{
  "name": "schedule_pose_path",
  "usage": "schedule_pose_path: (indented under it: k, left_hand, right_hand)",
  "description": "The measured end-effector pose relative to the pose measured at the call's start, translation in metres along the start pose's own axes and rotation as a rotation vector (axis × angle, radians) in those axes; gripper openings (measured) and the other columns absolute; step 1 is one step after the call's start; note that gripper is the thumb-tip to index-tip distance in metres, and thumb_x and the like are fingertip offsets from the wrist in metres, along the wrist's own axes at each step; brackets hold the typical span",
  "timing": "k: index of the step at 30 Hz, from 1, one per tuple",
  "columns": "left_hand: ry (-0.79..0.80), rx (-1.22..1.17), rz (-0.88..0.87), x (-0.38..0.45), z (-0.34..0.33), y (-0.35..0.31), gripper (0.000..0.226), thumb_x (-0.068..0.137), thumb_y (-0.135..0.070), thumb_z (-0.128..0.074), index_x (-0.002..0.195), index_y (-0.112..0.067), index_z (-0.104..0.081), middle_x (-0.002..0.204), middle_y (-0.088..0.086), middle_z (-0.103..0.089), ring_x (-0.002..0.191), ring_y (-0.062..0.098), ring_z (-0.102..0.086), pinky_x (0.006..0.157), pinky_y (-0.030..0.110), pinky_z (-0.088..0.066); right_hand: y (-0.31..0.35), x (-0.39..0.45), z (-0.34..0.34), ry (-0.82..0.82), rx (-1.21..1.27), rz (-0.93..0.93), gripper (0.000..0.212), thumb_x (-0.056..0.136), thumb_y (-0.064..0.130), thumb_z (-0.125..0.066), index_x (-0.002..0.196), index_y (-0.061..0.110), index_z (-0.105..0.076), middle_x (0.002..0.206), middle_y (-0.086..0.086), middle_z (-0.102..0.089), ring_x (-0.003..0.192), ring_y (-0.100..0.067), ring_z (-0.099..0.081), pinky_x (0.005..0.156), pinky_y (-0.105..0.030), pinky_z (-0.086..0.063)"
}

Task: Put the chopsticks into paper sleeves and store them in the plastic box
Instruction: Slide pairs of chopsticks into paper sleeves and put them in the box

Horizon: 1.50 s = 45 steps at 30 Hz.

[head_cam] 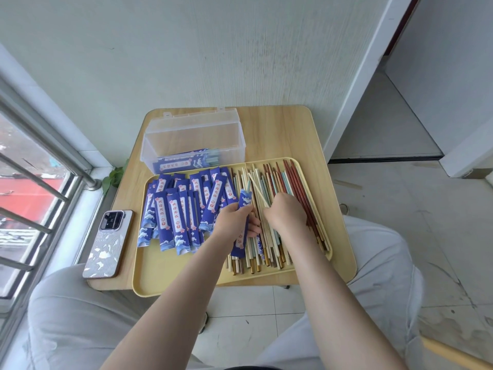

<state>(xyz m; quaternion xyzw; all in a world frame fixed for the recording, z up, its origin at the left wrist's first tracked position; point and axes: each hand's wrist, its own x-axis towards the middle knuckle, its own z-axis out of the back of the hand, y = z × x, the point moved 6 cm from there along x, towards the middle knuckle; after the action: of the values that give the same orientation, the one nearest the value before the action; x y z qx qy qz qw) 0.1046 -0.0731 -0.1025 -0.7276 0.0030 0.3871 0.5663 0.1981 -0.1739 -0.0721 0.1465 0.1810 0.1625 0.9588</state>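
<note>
Now, left hand [234, 217] gripped round a blue paper sleeve [241, 231]; right hand [286, 212] pinching a pale chopstick [257, 189] over the tray [186, 287].

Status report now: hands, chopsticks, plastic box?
Left hand grips blue paper sleeve. Right hand pinches pale wooden chopstick. Clear plastic box open, few sleeved pairs inside. Nothing blocking.

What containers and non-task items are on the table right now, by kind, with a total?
Box: 1
Tray: 1
Phone: 1
Total: 3
</note>
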Motion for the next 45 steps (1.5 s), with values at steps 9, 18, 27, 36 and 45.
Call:
schedule_pose_path:
  k: [9, 18, 27, 36, 45]
  left_hand:
    - [0.0, 0.001, -0.015, -0.001, 0.001, 0.0, 0.014, 0.103, -0.016, -0.054, 0.102, -0.003, -0.059, 0.076, 0.017, -0.068, 0.055, 0.024, -0.066, 0.052, 0.03, -0.057]
    - [-0.001, -0.02, -0.011, -0.002, 0.003, 0.0, 0.017, 0.102, -0.016, -0.055, 0.109, -0.001, -0.059, 0.076, 0.017, -0.068, 0.057, 0.025, -0.067, 0.053, 0.031, -0.057]
    - [-0.003, -0.021, -0.017, -0.003, 0.005, 0.0, 0.022, 0.101, -0.017, -0.055, 0.114, 0.001, -0.058, 0.076, 0.017, -0.069, 0.057, 0.026, -0.066, 0.056, 0.033, -0.058]
    - [-0.019, 0.144, -0.028, -0.003, 0.004, -0.005, 0.026, 0.101, -0.017, -0.056, 0.114, 0.005, -0.059, 0.071, 0.013, -0.068, 0.047, 0.019, -0.063, 0.046, 0.028, -0.054]
    - [-0.016, 0.172, 0.008, 0.001, 0.003, -0.002, 0.025, 0.101, -0.016, -0.056, 0.109, 0.007, -0.062, 0.072, 0.015, -0.069, 0.048, 0.02, -0.064, 0.048, 0.028, -0.056]
  right_hand:
    - [-0.003, 0.005, -0.004, 0.071, 0.134, -0.06, 0.012, 0.093, 0.017, -0.064, 0.09, 0.007, -0.057, 0.082, -0.005, -0.063, 0.075, -0.023, -0.066, 0.051, -0.027, -0.043]
    - [-0.002, 0.011, -0.006, 0.109, 0.217, -0.031, 0.031, 0.095, 0.034, -0.064, 0.076, 0.01, -0.057, 0.063, -0.001, -0.052, 0.053, -0.017, -0.049, 0.047, -0.025, -0.031]
    - [0.012, 0.007, 0.013, 0.122, 0.34, 0.081, 0.042, 0.106, 0.035, -0.043, 0.087, 0.005, -0.066, 0.074, -0.005, -0.07, 0.051, -0.016, -0.062, 0.061, -0.033, -0.054]
    - [0.009, 0.004, -0.001, 0.079, 0.032, 0.073, 0.006, 0.095, 0.016, -0.059, 0.096, 0.01, -0.059, 0.087, -0.004, -0.06, 0.075, -0.022, -0.06, 0.054, -0.029, -0.039]
    - [0.016, -0.002, -0.004, 0.083, -0.049, 0.032, 0.018, 0.099, 0.023, -0.059, 0.109, 0.008, -0.062, 0.093, -0.004, -0.057, 0.082, -0.023, -0.058, 0.067, -0.031, -0.047]
